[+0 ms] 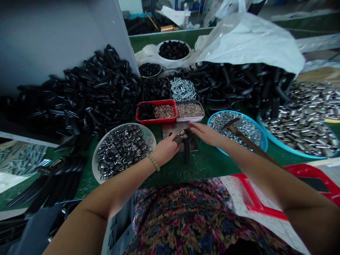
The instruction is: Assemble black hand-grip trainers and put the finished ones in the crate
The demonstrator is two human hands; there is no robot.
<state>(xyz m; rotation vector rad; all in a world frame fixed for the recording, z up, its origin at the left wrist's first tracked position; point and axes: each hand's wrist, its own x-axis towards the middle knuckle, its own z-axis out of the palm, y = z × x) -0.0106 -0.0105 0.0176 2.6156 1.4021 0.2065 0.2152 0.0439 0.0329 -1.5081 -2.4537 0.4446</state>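
Observation:
My left hand (pixel 168 148), with a bead bracelet at its wrist, is closed around a black plastic part (pixel 187 150) with a curved head and a shiny metal piece at its top. The part is over a flat metal plate (pixel 195 145) on the bench. My right hand (pixel 204 133) reaches in from the right at the part's upper end. Its fingertips are drawn together there, and anything small between them is hidden. Just beyond the hands stand a red tray (pixel 156 121) of black pieces and copper-coloured rivets and a pale tray (pixel 190 119) of small rivets.
A white bowl of metal rings (pixel 95 161) is left, a blue basin of small metal parts (pixel 265 143) right, with a hammer (pixel 245 139) across it. Black handles (pixel 101 88) are heaped at left. Screws (pixel 183 89) fill a back tray. A red stool (pixel 248 194) stands lower right.

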